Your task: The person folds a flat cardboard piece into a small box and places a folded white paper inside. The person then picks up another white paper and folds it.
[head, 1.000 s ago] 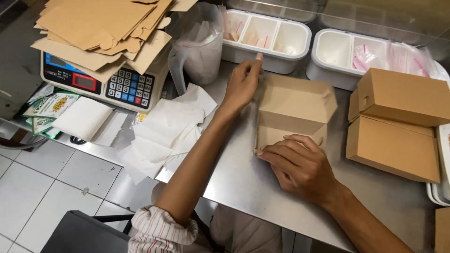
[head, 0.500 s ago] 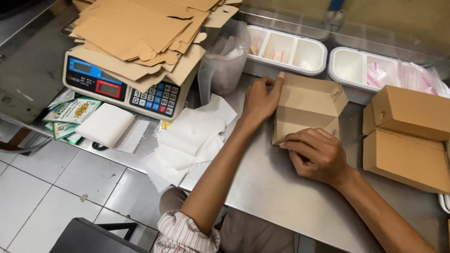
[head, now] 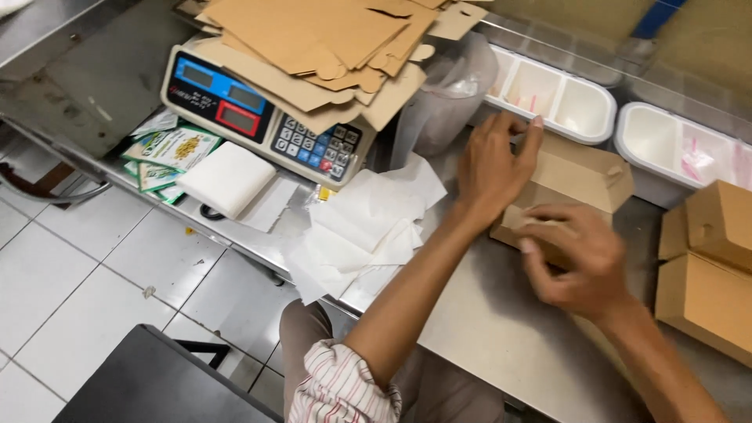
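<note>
A brown cardboard box [head: 576, 184] sits on the steel counter [head: 501, 337], near the middle, just in front of a white divided tray [head: 552, 98].

Left hand [head: 495, 168]: laid flat against the box's left side, fingers spread and extended, thumb apart; it presses rather than grips.

Right hand [head: 576, 258]: at the box's near lower edge, fingers curled and apart over a flap; the frame is blurred here, so whether anything is pinched between them cannot be told.

Handling, as a judgement: the box looks light, thin-walled and hollow, stiff along its folded edges but easily dented on the flat panels. The surface is matte, not slippery. Best hold is at opposite sides or corners, with light pressure.

Surroundings: a digital scale [head: 258, 117] stands at the left, loaded with flat box blanks [head: 321, 39]. Loose white paper sheets [head: 368, 223] lie between the scale and the left forearm. Finished boxes [head: 705, 266] are stacked at the right edge. A second white tray [head: 681, 149] sits behind them.
</note>
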